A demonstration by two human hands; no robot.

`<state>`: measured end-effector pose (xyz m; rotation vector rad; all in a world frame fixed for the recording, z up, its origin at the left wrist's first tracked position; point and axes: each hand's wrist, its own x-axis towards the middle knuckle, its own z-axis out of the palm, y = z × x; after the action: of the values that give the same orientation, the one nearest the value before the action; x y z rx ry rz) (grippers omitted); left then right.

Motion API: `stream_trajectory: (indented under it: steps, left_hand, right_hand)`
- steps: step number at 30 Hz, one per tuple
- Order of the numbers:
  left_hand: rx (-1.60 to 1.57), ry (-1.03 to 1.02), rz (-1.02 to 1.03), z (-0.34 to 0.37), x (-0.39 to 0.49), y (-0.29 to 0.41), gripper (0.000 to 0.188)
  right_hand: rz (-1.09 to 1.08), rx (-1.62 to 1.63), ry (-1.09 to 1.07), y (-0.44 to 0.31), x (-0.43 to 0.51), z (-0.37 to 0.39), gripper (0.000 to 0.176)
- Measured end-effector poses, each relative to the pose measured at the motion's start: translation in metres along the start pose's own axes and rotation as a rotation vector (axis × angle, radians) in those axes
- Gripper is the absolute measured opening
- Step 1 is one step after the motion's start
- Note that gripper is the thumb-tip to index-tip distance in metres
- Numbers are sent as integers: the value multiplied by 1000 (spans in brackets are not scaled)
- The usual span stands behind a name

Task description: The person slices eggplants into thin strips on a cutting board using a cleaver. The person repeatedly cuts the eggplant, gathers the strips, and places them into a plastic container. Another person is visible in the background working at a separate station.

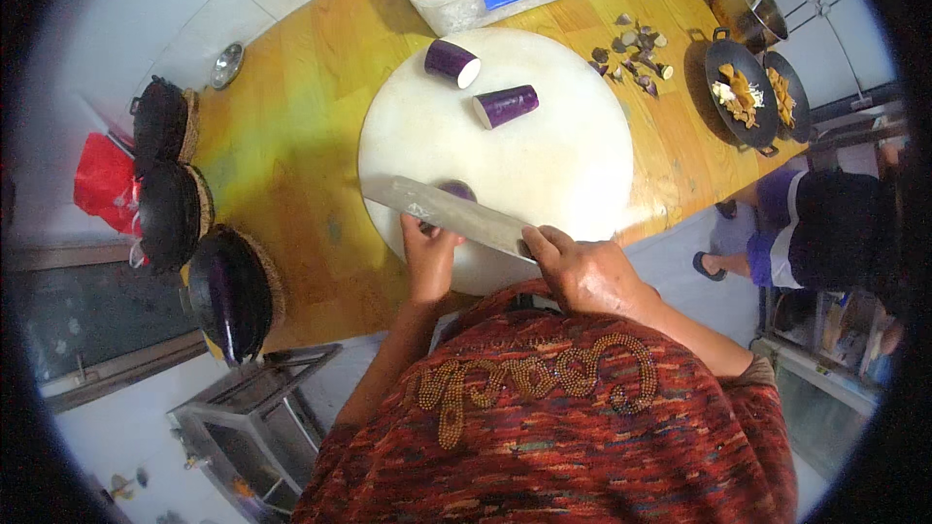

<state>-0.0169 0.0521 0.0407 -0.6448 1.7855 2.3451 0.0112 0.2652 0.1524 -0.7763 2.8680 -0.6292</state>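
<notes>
My right hand (593,273) grips the handle end of a wide steel cleaver (459,217). Its blade slants across the near part of a round white cutting board (575,175). Under and behind the blade is a purple eggplant piece (459,190), mostly hidden by the steel. The fingers of my left hand (431,258) hold that piece from the near side, close below the blade. Toward the board's far side lie two more cut eggplant chunks, one (451,63) with its white end facing right and the other (507,106) with its white end facing left.
Behind the board stands a plastic tub (451,11) of eggplant strips. Eggplant trimmings (641,51) lie on the wooden table (313,131). Black pans with food (743,94) sit at right, stacked black pans (229,291) at left. Another person (823,229) stands beyond the table's right edge.
</notes>
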Motion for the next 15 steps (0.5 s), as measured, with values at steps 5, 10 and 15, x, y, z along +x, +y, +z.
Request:
stream_trajectory:
  steps: [5,10,15]
  left_hand:
    - [18,14,105,0,7,-7,58]
    - [-63,-55,155,-1,11,-9,54]
    - [-115,-70,102,2,3,-6,52]
  right_hand:
    - [42,49,-134,2,7,-7,36]
    - [91,70,-258,3,15,-10,44]
    - [73,95,-292,13,44,14,30]
